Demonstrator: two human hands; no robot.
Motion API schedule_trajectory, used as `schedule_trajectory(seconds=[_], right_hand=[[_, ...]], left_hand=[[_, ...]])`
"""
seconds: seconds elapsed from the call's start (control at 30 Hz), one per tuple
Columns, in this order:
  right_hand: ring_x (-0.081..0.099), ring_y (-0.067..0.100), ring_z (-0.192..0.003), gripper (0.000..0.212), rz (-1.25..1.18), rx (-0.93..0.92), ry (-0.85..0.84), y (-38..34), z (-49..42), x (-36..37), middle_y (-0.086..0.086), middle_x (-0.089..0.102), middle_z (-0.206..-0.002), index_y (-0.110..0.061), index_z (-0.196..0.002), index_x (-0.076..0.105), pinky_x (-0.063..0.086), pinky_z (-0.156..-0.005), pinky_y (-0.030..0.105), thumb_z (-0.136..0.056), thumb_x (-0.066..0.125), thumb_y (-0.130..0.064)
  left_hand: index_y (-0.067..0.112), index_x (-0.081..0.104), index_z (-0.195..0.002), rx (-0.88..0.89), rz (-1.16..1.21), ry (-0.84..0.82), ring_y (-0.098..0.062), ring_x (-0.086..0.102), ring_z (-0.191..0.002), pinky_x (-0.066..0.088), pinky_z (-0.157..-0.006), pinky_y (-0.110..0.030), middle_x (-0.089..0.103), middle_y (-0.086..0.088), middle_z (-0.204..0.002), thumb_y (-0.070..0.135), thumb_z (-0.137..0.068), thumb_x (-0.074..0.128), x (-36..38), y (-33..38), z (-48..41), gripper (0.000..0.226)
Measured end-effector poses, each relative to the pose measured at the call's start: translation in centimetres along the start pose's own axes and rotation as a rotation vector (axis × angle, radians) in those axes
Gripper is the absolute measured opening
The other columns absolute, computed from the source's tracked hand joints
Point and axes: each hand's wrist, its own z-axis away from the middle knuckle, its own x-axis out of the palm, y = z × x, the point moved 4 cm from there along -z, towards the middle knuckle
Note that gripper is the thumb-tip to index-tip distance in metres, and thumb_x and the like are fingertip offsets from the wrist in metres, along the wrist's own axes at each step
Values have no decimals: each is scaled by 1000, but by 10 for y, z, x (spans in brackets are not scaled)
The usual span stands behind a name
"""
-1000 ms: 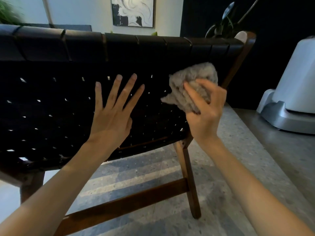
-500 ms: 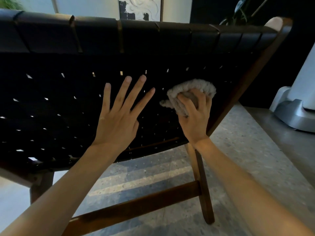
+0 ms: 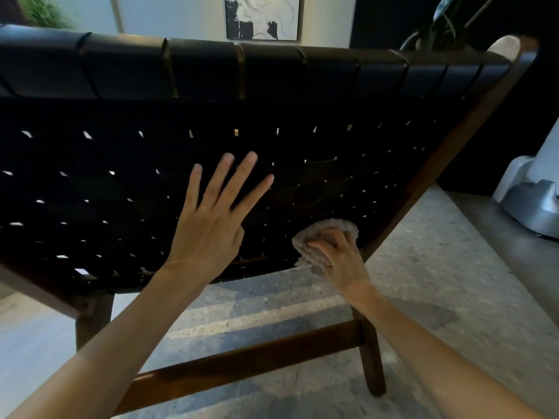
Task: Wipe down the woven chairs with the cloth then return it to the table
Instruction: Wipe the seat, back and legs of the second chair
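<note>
My left hand braces open on the woven chair back, my right hand grips the cloth low, where it could snag a strap edge.

Matt black woven-strap chair back, smooth dark wooden frame, fuzzy beige cloth, speckled stone floor

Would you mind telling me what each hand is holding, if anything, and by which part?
The right hand grips the cloth over its lower half, against the chair back. The left hand holds nothing, resting flat on it.
</note>
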Motion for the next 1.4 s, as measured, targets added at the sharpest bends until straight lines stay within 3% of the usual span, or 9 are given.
schedule_trajectory(seconds=[0.17,0.27,0.47,0.67,0.97,1.1,1.2,1.3,1.4], right_hand=[[42,31,-104,42,-74,-269,656,-61,-19,-96,8,40,-114,-18,-115,54,43,-93,33,-80,77,-12],[39,29,-108,38,-64,-249,812,-79,-56,-136,6,38,-118,-20,-118,51,37,-97,30,-86,71,-17],[34,31,-111,32,-9,-155,804,-92,-96,-121,3,31,-125,-27,-121,45,32,-101,37,-92,55,-21],[42,31,-107,35,-9,-188,862,-74,-98,-85,5,38,-123,-29,-117,52,36,-95,35,-86,67,-20],[42,36,-105,58,0,-123,260,-52,-12,61,4,39,-125,-26,-119,55,50,-86,52,-71,75,-2],[42,38,-107,61,-35,-31,116,-58,-5,67,3,40,-124,-16,-115,67,56,-78,49,-60,74,10],[53,48,-100,50,-76,-64,32,-66,-8,42,13,52,-120,-11,-110,70,53,-81,58,-65,75,10],[51,40,-103,30,-91,-252,173,-85,-8,-6,11,49,-116,-8,-105,72,52,-86,51,-75,75,-2],[42,28,-103,29,-76,-425,514,-115,-22,-66,7,43,-116,-20,-113,64,43,-89,32,-85,70,-15]], left_hand=[[27,13,-152,-54,26,71,-27,-11,-145,-11,-114,-54,-1,-7,-159,15,-77,65,-11,-16,-3,92],[27,14,-152,-94,38,70,-29,-9,-146,-12,-114,-54,0,-8,-159,17,-77,65,-13,-20,-3,91],[27,12,-151,-83,41,77,-33,-5,-145,-8,-113,-57,-1,-8,-159,17,-79,65,-11,-23,4,90],[27,12,-152,-76,6,77,-32,-8,-146,-6,-114,-57,-4,-8,-159,17,-83,60,1,-31,15,85],[29,2,-152,-48,-26,-51,-30,-14,-145,-7,-115,-54,-16,-5,-158,22,-83,57,14,-37,36,89],[27,1,-152,-42,-31,-89,-29,-12,-145,-3,-116,-54,-16,-4,-158,22,-83,56,12,-38,41,89],[25,8,-153,-50,21,-49,-31,-7,-146,2,-116,-57,-7,-7,-159,17,-83,56,3,-38,44,85],[22,15,-152,-84,65,43,-33,-1,-146,6,-115,-59,2,-10,-159,13,-86,54,-8,-42,47,78],[22,16,-152,-135,85,97,-34,-3,-146,5,-115,-60,1,-12,-158,14,-85,60,-14,-53,48,81]])
